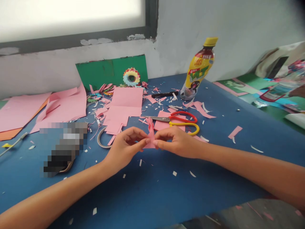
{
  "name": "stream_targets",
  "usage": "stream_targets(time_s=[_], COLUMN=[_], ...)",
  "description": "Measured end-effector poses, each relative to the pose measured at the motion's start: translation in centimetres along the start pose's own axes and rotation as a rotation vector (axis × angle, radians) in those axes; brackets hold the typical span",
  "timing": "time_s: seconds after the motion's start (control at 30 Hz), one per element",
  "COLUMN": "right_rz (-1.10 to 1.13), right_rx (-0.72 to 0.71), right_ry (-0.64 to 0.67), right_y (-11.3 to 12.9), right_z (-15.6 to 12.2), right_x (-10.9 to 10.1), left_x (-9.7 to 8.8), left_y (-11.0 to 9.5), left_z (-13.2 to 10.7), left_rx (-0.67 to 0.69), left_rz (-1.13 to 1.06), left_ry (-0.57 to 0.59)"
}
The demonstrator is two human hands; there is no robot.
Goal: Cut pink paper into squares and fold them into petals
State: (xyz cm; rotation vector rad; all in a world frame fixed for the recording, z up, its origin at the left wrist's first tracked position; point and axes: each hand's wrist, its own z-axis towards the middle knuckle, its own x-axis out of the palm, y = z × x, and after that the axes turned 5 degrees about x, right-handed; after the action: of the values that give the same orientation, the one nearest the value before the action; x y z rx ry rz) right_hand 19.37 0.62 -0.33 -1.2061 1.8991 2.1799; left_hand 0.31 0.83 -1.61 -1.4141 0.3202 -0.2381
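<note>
Between my two hands, a small piece of folded pink paper (151, 127) is held upright a little above the blue table. My left hand (130, 141) pinches its left side with thumb and fingers, and my right hand (170, 141) pinches the right side. Just behind my right hand lie scissors (173, 119) with one red and one yellow handle loop, resting on pink paper scraps. A stack of cut pink paper sheets (126, 103) lies beyond my left hand, with a roll of tape (101, 138) partly hidden beside it.
A drink bottle (197, 71) and a black pen (165, 94) stand and lie farther back. A paper ring (131, 77) leans by a green board (100, 73). At left are a blurred-out phone-like object (66, 149) and large pink sheets (64, 105). Scraps litter the blue table (147, 194).
</note>
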Motion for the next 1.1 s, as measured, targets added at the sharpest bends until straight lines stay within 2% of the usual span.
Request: stream_targets(time_s=[0.1, 0.27, 0.33, 0.4, 0.47, 0.53, 0.67, 0.77, 0.87, 0.93, 1.1], right_rz=[0.052, 0.097, -0.045, -0.322, -0.677, -0.857, -0.74, -0.696, -0.767, -0.796, -0.73], right_rx=[0.024, 0.065, 0.033, -0.004, 0.075, 0.181, 0.274, 0.382, 0.385, 0.357, 0.256], right_ry=[0.001, 0.016, -0.017, -0.105, -0.248, -0.215, -0.016, 0.013, 0.02, -0.017, -0.243], right_y=[0.0, 0.1, -0.1, -0.6, -1.4, -2.3, -3.0, -3.0, -3.0, -3.1, -3.1], right_z=[0.1, 0.2, 0.4, 0.7, 0.9, 1.1, 1.2, 1.1, 1.1, 1.1, 1.3], right_x=[0.1, 0.1, -0.6, -1.8, -3.3, -4.8, -7.0, -7.7, -7.5, -7.2, -6.7], left_x=[-0.1, -0.1, -0.1, -0.2, -0.3, -0.5, -0.6, -0.7, -0.8, -0.8, -0.6], left_y=[0.2, 0.1, 0.1, 0.2, 0.3, 0.4, 0.7, 1.2, 1.6, 1.6, 1.1], left_z=[0.2, 0.0, 0.0, 0.0, 0.1, 0.2, 0.3, 0.4, 0.3, 0.2, 0.2], left_rx=[-0.01, 0.003, 0.001, 0.007, 0.011, -0.002, -0.036, -0.032, -0.009, 0.005, 0.005], left_rz=[-0.1, -0.064, -0.045, -0.019, 0.015, 0.027, -0.037, -0.082, -0.086, -0.089, -0.219], left_ry=[-0.03, -0.005, -0.023, -0.053, -0.083, -0.11, -0.184, -0.25, -0.271, -0.279, -0.342])
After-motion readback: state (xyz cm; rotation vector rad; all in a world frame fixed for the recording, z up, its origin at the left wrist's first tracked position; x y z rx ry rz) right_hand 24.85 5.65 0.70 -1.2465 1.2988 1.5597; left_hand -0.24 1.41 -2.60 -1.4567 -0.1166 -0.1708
